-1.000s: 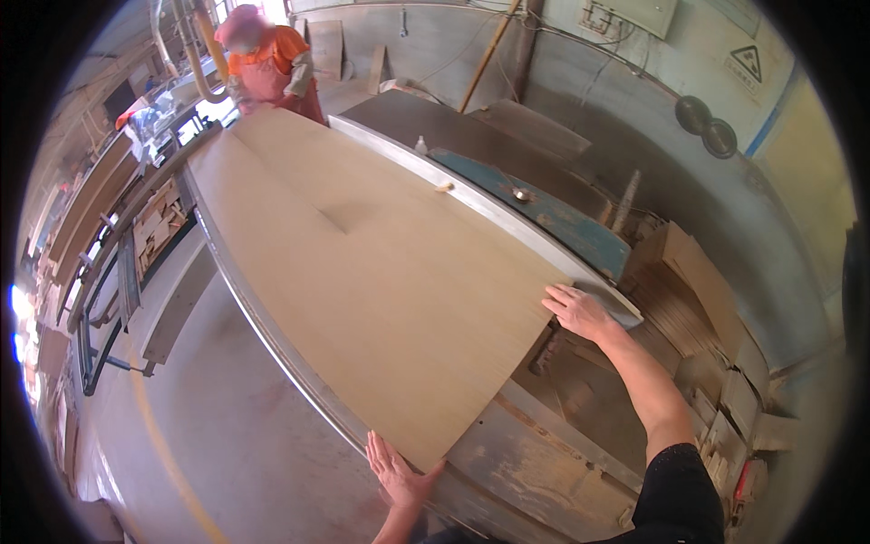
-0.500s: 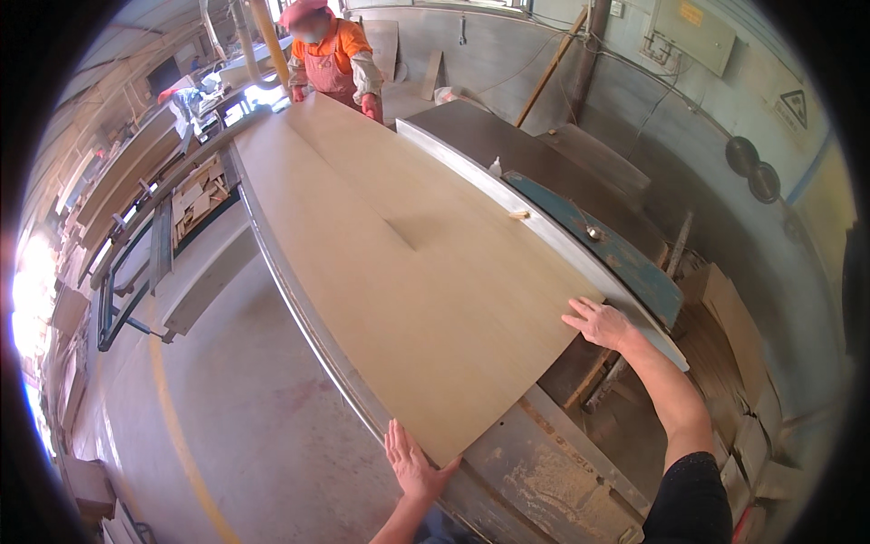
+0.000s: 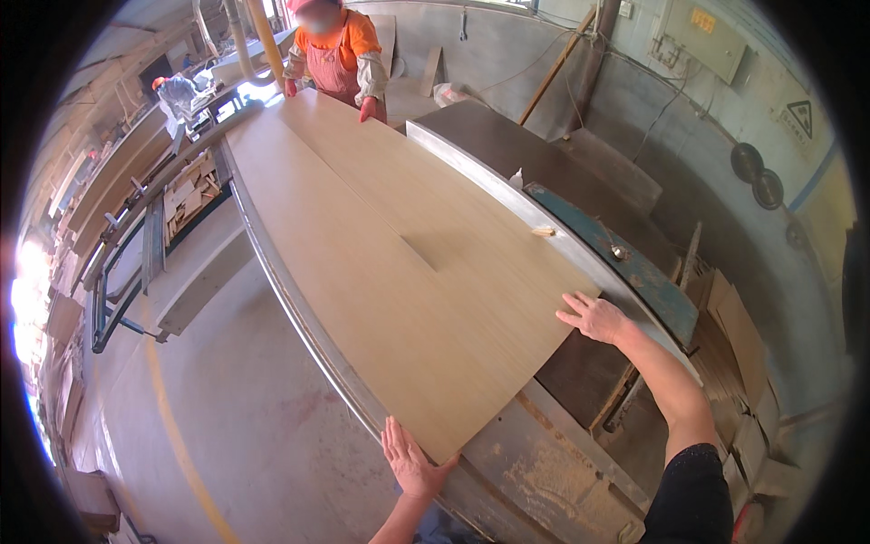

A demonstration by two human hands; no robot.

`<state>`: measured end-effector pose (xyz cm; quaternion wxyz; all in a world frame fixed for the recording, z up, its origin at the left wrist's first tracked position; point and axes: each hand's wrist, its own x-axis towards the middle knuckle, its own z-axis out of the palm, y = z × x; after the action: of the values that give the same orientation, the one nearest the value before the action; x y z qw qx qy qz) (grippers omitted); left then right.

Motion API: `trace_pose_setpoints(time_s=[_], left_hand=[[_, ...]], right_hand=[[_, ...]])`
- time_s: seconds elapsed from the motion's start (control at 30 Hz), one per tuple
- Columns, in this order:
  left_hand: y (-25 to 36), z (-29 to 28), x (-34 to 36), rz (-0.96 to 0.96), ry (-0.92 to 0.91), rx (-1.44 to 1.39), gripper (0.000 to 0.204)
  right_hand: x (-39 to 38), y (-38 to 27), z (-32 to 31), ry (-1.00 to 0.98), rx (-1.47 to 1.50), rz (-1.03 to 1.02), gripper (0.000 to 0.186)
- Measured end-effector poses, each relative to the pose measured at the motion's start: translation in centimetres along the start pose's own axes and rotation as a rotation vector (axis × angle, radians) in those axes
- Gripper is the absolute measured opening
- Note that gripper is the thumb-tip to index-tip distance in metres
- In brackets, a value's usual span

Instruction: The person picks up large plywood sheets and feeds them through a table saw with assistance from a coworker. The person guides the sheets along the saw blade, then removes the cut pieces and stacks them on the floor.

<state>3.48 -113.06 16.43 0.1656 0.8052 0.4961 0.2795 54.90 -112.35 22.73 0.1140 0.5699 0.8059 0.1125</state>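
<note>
A long pale wood-faced board point(image 3: 362, 299) lies flat across a saw table. A thin straight cut runs along it from the far end to about its middle, where one edge stands slightly raised. My left hand point(image 3: 415, 461) rests at the board's near left corner, fingers stretched out and thumb spread along the end. Across the near end, my right hand point(image 3: 594, 317) touches the right corner with fingers apart. Neither hand is wrapped round anything. At the far end stands a co-worker in an orange top, pink apron and red gloves, one gloved hand point(image 3: 367, 109) at the board's edge.
A pale metal fence point(image 3: 489, 189) borders the board on the right, with a small wooden piece point(image 3: 543, 232) on it. Beyond are a worn green panel point(image 3: 616, 254) and a dark tabletop point(image 3: 489, 136). Wood offcuts point(image 3: 192, 192) sit on a frame at left.
The view has shifted slightly, and the fence and green panel appear farther right. The cut line shows more clearly toward the far end. My hands keep their places on the board's corners.
</note>
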Motion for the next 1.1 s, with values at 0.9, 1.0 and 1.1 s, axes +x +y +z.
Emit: trace_pose_setpoints(time_s=[0.9,1.0,1.1], left_hand=[[-7.5,-0.3,13.5,-0.040,0.002,-0.007,0.113],[-8.7,0.0,14.8,-0.019,0.079,-0.031,0.106],[-10.1,-0.1,16.4,0.210,0.067,0.027,0.083]], right_hand=[[17.7,3.3,-0.5,-0.220,0.071,0.002,0.068],[19.7,3.8,-0.4,-0.222,0.066,0.001,0.068],[21.5,4.2,0.0,-0.230,0.059,0.013,0.068]])
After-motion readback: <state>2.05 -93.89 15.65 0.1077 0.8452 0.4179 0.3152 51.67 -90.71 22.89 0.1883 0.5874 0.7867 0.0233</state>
